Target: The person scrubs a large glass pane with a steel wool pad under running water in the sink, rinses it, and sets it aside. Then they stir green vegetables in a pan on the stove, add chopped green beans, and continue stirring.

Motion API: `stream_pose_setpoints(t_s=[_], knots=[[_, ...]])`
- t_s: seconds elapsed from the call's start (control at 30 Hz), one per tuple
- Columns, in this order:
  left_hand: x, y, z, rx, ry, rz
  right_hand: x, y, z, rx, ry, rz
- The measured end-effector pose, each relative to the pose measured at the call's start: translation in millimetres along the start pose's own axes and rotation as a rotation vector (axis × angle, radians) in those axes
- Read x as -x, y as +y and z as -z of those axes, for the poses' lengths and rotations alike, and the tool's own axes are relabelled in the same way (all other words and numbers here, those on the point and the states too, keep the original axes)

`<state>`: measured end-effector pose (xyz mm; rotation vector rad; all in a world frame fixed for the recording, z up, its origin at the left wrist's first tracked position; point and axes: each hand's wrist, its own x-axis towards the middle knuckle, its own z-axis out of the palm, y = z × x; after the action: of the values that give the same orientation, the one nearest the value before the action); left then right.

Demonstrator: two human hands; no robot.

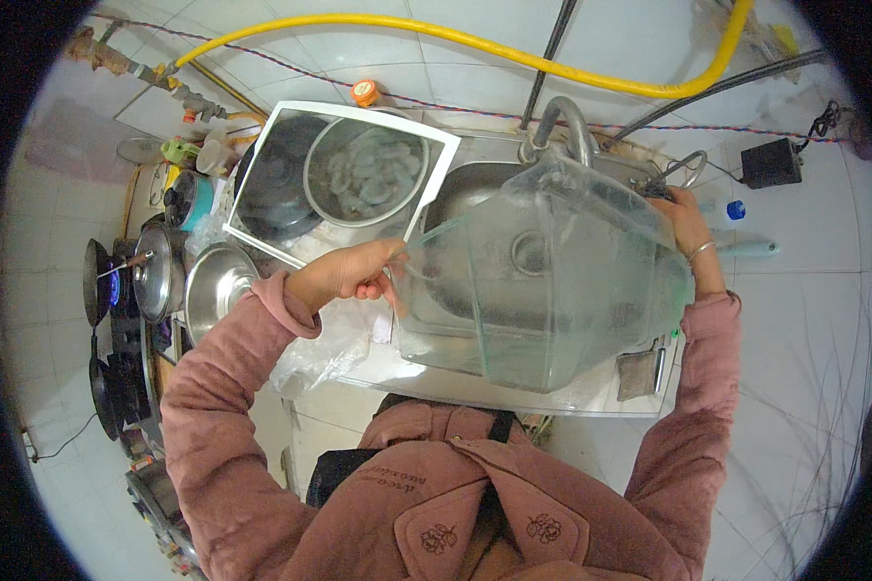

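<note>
A clear glass or plastic tank [516, 290] with greenish edges is tilted over the steel sink [443, 200]; its drain shows through the wall. My left hand [363, 272] grips the tank's left edge. Beyond the tank's upper right side, my right hand [679, 218] has its fingers on a dark scourer [657, 190] at the sink's back right corner; the tank's edge and the bent wrist partly hide how it holds it. Behind the tank rises the curved metal faucet [570, 123].
A white-framed glass panel [447, 163] lies over a steel pot [367, 174] and a black lid. Further left are a steel bowl [221, 283], a lidded pot [158, 272] and a wok [96, 283] by a blue flame. A grey cloth [636, 376] lies at the counter's front right.
</note>
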<state>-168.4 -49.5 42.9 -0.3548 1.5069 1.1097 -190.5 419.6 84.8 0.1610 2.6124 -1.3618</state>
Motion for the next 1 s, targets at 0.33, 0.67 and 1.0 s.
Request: stream_pose_setpoints(t_s=[0.33, 0.67, 1.0], knots=[[43.7, -28.9, -32.9, 0.470, -0.079, -0.025, 33.8, 15.8, -21.7, -0.157, 0.189, 0.165], [22.0, -40.2, -77.9, 0.477, 0.036, -0.253, 50.8, 94.3, -58.1, -0.189, 0.079, 0.055], [-15.7, -68.6, -128.0, 0.391, 0.146, -0.350, 8.8, 78.4, -128.8, 0.443, -0.450, 0.001]])
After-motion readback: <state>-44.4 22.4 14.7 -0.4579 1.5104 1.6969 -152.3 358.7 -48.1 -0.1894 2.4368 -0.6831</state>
